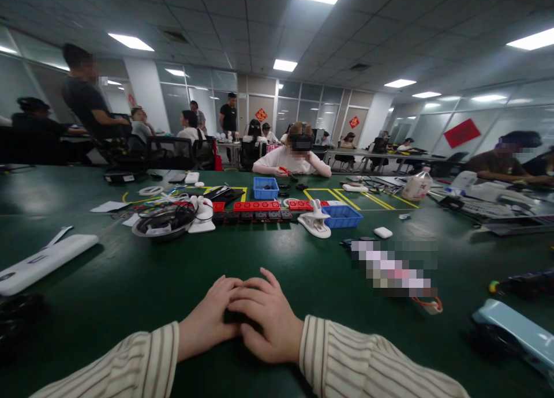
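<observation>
My left hand (205,323) and my right hand (270,323) rest together on the green table (130,282) close to its near edge. The right hand lies partly over the left, with its fingers stretched across the left hand's fingers. Neither hand holds anything that I can see; a dark shadow fills the gap between them. Both sleeves are striped. The nearest things are a blurred flat object (392,271) to the right and a long white case (43,263) to the left, each well apart from my hands.
Mid-table stand a row of red and black blocks (258,210), two blue bins (265,188) (342,216), a dish of cables (162,222) and a white clamp (315,223). A light blue device (515,329) lies near right. A person (292,156) sits opposite; others work at the sides.
</observation>
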The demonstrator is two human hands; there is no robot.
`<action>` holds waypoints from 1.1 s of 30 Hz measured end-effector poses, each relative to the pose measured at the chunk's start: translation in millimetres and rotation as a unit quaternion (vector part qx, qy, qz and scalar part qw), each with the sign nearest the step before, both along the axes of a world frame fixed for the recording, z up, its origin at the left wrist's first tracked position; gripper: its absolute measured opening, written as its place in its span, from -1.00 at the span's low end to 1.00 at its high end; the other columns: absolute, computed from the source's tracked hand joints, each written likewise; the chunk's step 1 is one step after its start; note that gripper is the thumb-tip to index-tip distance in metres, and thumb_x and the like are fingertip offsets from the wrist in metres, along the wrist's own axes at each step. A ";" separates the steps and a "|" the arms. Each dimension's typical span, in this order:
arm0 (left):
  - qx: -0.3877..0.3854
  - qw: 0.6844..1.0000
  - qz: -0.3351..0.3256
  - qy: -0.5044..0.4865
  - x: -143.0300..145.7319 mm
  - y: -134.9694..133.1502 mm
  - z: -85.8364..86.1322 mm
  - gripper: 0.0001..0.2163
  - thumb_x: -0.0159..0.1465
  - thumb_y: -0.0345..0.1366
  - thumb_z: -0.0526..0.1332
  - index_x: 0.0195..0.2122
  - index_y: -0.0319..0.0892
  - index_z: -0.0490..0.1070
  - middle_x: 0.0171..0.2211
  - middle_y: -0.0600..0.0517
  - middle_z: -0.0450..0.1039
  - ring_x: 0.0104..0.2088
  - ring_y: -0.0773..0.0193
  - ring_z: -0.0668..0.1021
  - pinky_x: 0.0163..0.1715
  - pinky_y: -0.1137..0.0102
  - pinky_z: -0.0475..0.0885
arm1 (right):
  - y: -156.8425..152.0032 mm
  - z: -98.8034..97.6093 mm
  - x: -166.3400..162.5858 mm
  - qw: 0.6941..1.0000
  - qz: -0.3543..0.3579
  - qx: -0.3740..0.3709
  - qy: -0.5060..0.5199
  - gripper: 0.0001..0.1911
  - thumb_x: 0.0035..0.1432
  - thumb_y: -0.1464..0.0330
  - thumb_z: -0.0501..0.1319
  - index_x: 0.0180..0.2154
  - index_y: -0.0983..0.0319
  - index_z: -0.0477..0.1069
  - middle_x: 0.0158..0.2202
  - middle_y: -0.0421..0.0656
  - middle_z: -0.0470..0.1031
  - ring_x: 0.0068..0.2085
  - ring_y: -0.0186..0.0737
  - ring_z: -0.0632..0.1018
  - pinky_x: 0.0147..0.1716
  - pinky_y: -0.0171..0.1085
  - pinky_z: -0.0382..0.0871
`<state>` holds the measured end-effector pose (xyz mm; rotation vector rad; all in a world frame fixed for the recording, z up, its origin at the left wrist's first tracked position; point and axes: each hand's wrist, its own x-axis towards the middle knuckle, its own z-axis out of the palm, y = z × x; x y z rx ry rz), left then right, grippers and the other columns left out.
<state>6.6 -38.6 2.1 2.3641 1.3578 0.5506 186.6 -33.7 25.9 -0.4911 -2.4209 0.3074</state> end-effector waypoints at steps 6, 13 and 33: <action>0.004 1.000 -0.013 -0.016 -0.2 1.2 -0.8 -0.44 -0.01 -0.04 0.27 0.00 -0.13 0.21 -0.04 -0.08 0.32 -0.01 0.06 0.35 0.14 -0.04 -0.14 | -1.4 -2.6 -3.4 0.986 -0.157 -0.057 -0.006 -0.46 -0.07 0.00 0.16 -0.16 0.25 0.25 -0.22 -0.09 0.29 -0.21 -0.15 0.30 -0.19 -0.14 0.17; -0.026 1.000 -0.013 -0.009 9.3 0.2 12.6 -0.69 -0.01 -0.26 0.28 -0.20 -0.10 0.34 -0.19 0.04 0.41 -0.11 0.16 0.41 0.14 0.02 -0.13 | 1.2 -4.4 -7.1 0.978 -0.193 -0.058 -0.056 -0.69 0.01 0.16 0.18 -0.30 0.24 0.26 -0.31 -0.15 0.29 -0.26 -0.19 0.29 -0.24 -0.17 0.15; 0.025 0.999 0.010 -0.018 3.2 -1.6 1.2 -0.43 -0.09 -0.08 0.33 -0.06 -0.13 0.22 -0.10 -0.03 0.37 -0.05 0.04 0.39 0.13 -0.07 -0.12 | 2.5 -6.8 -3.3 0.973 -0.199 -0.120 0.006 -0.45 -0.15 0.09 0.29 -0.16 0.24 0.23 -0.21 -0.13 0.30 -0.21 -0.16 0.33 -0.22 -0.18 0.20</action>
